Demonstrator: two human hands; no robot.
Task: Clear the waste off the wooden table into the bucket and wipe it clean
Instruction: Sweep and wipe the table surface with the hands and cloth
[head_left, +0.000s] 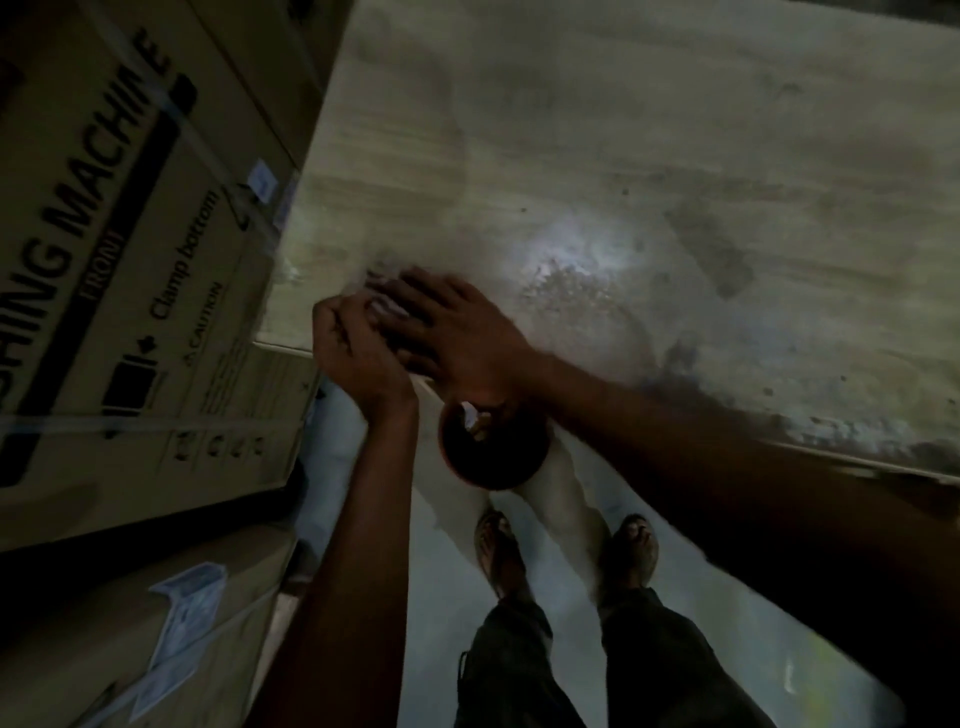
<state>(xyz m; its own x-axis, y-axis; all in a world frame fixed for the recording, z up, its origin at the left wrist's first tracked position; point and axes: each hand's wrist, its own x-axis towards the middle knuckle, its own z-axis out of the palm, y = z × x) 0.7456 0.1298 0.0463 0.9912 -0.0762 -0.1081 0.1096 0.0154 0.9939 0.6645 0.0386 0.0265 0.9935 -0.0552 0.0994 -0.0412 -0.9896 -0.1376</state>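
Waste (382, 306): pale scraps at near-left corner of table (623, 130), being covered by right hand (457, 332), fingers straight and flat. Left hand (353, 348) being held cupped against table edge, touching scraps; grip cannot be told, blurred. Clearing step judged in hand. Bucket (493, 457) standing on floor just below corner. Next move: scraps being pushed over edge into cupped hand, then bucket. Grit (571, 280) lying mid-table; wipe not yet done.

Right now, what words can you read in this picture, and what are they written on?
"SHING MACHINE": big letters on the cardboard box, start cut off.
"FRONT": dark stripe, same box.
"Clamp bottom": same box.
"CAUTION": same box.
Small print beside it, and the stickers on the lower box: too blurred to read.
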